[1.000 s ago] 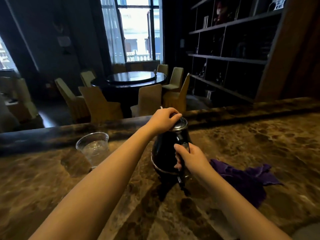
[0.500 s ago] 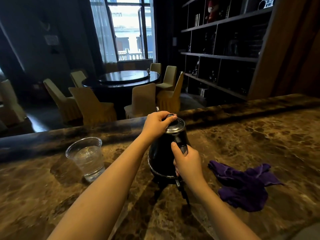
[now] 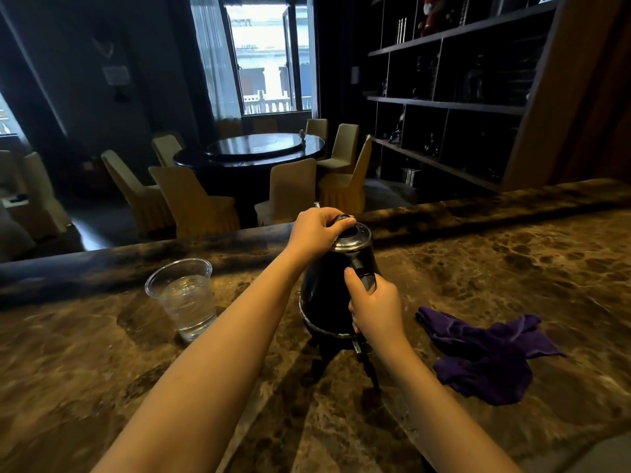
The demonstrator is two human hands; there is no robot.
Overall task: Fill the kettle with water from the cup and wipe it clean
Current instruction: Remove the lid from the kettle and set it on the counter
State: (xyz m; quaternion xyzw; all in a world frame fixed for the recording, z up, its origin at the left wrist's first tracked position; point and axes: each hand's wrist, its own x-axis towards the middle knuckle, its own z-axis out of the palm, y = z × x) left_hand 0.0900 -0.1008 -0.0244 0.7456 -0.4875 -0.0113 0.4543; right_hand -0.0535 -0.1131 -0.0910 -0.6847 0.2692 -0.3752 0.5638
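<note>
A black kettle (image 3: 327, 295) with a silver lid (image 3: 355, 238) stands on the brown marble counter (image 3: 512, 274). My left hand (image 3: 316, 230) grips the knob on top of the lid, which still sits on the kettle. My right hand (image 3: 375, 307) is wrapped around the kettle's handle at its near side. A clear plastic cup (image 3: 184, 297), about half full of water, stands to the left of the kettle. A crumpled purple cloth (image 3: 485, 356) lies on the counter to the right.
The counter's raised far edge (image 3: 136, 261) runs across behind the cup and kettle. Beyond it are a round dark table (image 3: 252, 150) with covered chairs, a window, and dark shelving (image 3: 450, 104) at the right.
Both hands keep their grip on the lid knob and the handle. The view has shifted slightly; kettle, cup and cloth stay where they were.
</note>
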